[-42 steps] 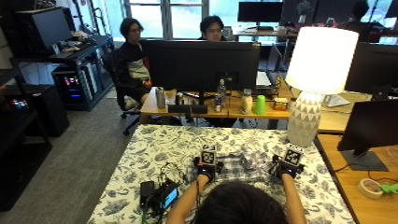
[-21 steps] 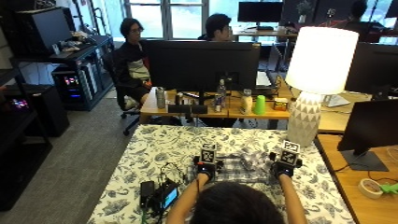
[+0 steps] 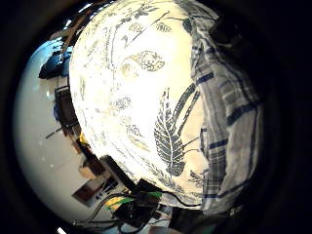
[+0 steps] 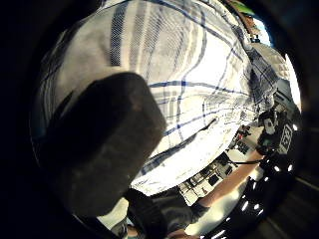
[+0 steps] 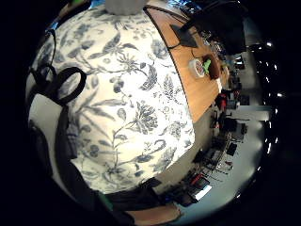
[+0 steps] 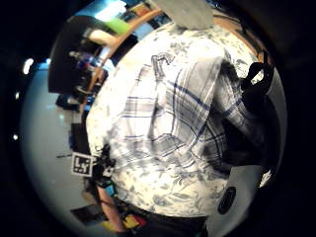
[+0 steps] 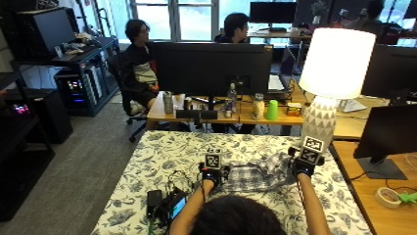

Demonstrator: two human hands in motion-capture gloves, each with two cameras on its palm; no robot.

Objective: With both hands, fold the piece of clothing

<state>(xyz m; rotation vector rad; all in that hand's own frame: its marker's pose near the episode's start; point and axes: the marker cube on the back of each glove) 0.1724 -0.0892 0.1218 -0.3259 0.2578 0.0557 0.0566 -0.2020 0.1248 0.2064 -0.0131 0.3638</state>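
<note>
1. The table [image 7: 163,161] has a cloth with blue leaves and flowers on it. The person's head hides its near middle part in the outside view.
2. The lamp [image 7: 335,73] stands past the right hand's fingers, at the far right of the table. It is white with a patterned base.
3. The checked shirt [image 7: 257,174] is white with blue lines. It lies bunched on the table between the two hands. Its near edge is hidden behind the head.
4. The left hand [image 7: 212,172] is at the left edge of the shirt. In its thumb side palm view the shirt [image 4: 199,89] fills the view, with a dark finger [image 4: 99,144] right over it. I cannot tell if the fingers pinch the cloth or only lie on it.
5. The right hand [image 7: 303,166] is at the right edge of the shirt, and it has moved up and out a bit from half a second ago. Its fingers are too small and dark to see, so I cannot tell if they are apart or clamped.
6. In the right thumb side palm view a fold of the shirt [image 6: 197,98] stands up near the palm.
7. Some dark gadgets and wires [image 7: 166,200] lie on the table, on the near side of the left fingers. They are hard to make out.
</note>
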